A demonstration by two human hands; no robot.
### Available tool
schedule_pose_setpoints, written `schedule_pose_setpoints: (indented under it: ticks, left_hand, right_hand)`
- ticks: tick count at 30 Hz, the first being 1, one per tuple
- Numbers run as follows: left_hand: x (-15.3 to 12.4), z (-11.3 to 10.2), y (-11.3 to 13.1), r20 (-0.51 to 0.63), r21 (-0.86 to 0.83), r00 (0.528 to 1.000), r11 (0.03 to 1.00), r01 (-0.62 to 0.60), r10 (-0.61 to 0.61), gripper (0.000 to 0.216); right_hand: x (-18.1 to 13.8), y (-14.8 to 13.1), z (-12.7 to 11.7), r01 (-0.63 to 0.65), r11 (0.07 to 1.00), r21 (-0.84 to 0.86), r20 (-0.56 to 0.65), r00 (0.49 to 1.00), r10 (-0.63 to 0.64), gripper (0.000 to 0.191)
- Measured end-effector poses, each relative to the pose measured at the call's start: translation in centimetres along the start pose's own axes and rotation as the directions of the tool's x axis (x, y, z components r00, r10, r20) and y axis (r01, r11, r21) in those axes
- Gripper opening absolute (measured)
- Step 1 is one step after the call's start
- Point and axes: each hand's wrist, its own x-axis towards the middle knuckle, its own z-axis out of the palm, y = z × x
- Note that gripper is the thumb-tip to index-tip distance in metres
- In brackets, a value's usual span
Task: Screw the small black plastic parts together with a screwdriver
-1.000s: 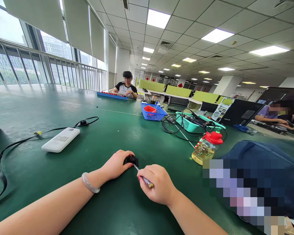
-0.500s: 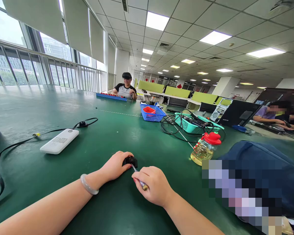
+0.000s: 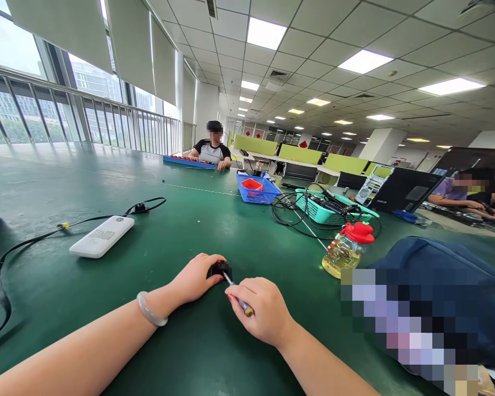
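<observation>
My left hand (image 3: 199,276) is closed around a small black object (image 3: 221,268) on the green table, thumb at its near side and fingers over its far side. What kind of object it is I cannot make out. In my right hand (image 3: 264,309) is a screwdriver (image 3: 246,307), gripped between thumb and fingers. Its thin metal shaft points away from me, and the tip meets the near face of the black object or lies just in front of it. The handle's gold-coloured end sticks out toward me. A pale bangle (image 3: 150,311) circles my left wrist.
Left on the green table (image 3: 169,236) lie a white power bank (image 3: 103,236) and a black strap (image 3: 28,243). Farther right are a blue basket (image 3: 258,196), a teal basket (image 3: 313,212) with cables, a red-lidded jar (image 3: 346,253) and a dark blue bag (image 3: 441,264). A person (image 3: 213,147) sits across the table.
My right hand and the screwdriver have shifted slightly right. My left hand keeps hold of the black object. The person across the table has lowered a hand to the tabletop.
</observation>
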Motion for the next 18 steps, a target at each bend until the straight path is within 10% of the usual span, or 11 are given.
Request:
schedule_pose_setpoints:
  ticks: [18]
  left_hand:
    - [-0.1,-0.2,0.4,0.004,0.003,0.999,0.999,-0.04,0.04,0.039]
  right_hand:
    - [-0.3,1.1,0.5,-0.127,0.989,-0.081,-0.028,0.992,0.125,0.023]
